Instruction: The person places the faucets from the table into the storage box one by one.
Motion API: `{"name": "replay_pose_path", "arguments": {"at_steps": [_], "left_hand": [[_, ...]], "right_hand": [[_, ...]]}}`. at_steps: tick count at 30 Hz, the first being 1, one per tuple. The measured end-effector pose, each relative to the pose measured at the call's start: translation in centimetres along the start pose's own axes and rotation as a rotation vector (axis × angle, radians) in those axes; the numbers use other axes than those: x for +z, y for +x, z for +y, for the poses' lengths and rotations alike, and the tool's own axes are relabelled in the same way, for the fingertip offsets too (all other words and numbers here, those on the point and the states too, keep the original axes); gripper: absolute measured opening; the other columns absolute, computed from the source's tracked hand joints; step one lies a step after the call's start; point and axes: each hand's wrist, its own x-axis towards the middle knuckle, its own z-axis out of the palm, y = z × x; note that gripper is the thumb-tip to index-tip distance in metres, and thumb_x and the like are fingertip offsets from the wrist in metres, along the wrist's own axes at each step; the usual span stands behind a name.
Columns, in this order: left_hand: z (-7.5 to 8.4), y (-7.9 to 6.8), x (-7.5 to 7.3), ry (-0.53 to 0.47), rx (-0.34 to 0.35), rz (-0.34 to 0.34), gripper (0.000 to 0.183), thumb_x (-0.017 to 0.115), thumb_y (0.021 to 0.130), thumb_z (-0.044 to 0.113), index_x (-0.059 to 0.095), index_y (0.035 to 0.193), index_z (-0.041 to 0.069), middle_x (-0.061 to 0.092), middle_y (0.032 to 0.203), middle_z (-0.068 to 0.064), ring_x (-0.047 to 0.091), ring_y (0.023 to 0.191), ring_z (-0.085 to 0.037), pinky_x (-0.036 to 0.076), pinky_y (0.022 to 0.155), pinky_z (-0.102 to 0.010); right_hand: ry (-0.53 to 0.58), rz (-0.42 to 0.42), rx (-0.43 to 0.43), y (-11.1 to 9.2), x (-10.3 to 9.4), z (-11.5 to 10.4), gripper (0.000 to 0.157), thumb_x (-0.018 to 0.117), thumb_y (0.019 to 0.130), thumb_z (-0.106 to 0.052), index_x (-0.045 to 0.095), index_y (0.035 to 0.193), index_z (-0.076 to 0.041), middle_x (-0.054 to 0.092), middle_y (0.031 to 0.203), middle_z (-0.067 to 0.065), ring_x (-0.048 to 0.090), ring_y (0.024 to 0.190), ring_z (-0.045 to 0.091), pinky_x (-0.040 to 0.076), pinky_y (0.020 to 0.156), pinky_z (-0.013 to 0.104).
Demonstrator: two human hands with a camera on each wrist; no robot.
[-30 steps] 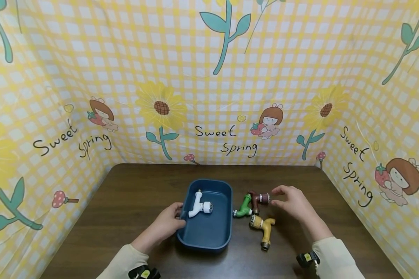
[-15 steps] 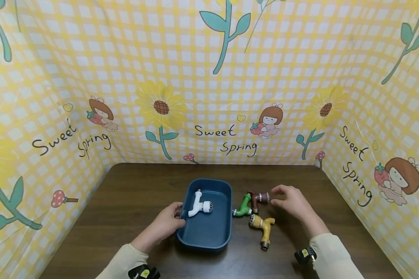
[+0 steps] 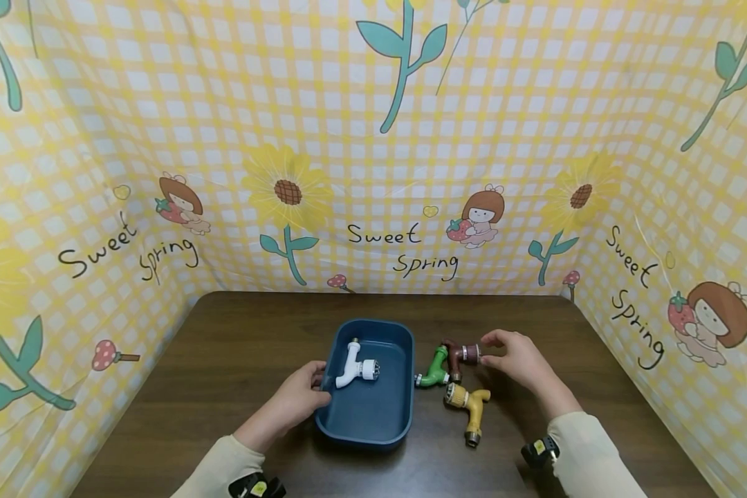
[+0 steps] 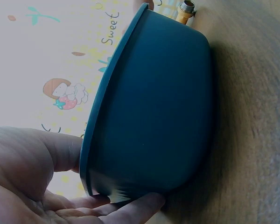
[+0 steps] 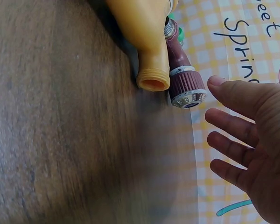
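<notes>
My left hand (image 3: 300, 395) holds the left side of a dark blue plastic tub (image 3: 367, 434). In the left wrist view its thumb (image 4: 65, 151) is over the rim while the fingers lie along the outer wall. Inside the tub lies a white tap (image 3: 352, 366). My right hand (image 3: 518, 360) hovers at the knob of a maroon tap (image 3: 456, 356), thumb and fingers apart; the right wrist view shows a gap to the ribbed knob (image 5: 186, 86). A green tap (image 3: 436, 370) lies against the maroon one, and a yellow tap (image 3: 475, 409) lies nearer me.
All of this stands on a dark brown wooden table (image 3: 255, 332). A yellow checked cloth (image 3: 373, 166) with sunflowers and lettering hangs around its back and sides. Each wrist wears a black camera strap.
My right hand has edged slightly left toward the maroon tap's knob. The left hand, tub and taps stay where they were.
</notes>
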Motion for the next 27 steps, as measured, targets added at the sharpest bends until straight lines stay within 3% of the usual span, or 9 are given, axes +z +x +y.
{"name": "replay_pose_path", "arguments": {"at_steps": [12,27], "left_hand": [[-0.09,0.08,0.03,0.018,-0.004,0.005,0.062,0.065,0.090,0.000,0.042,0.147,-0.004,0.060,0.136,-0.023,0.063,0.113,-0.031,0.058,0.091,-0.051],[0.02,0.05,-0.01,0.017,0.006,0.009,0.062,0.065,0.090,0.000,0.042,0.147,-0.005,0.061,0.135,-0.023,0.063,0.113,-0.031,0.058,0.091,-0.050]], "right_hand": [[0.019,-0.016,0.020,0.47,0.37,0.27,0.035,0.080,0.088,-0.025,0.070,0.119,-0.012,0.070,0.123,0.013,0.062,0.119,0.037,0.050,0.096,0.056],[0.065,-0.066,-0.014,1.04,0.75,0.48,0.046,0.081,0.087,-0.022,0.067,0.128,-0.008,0.069,0.126,0.014,0.061,0.121,0.038,0.049,0.099,0.057]]}}
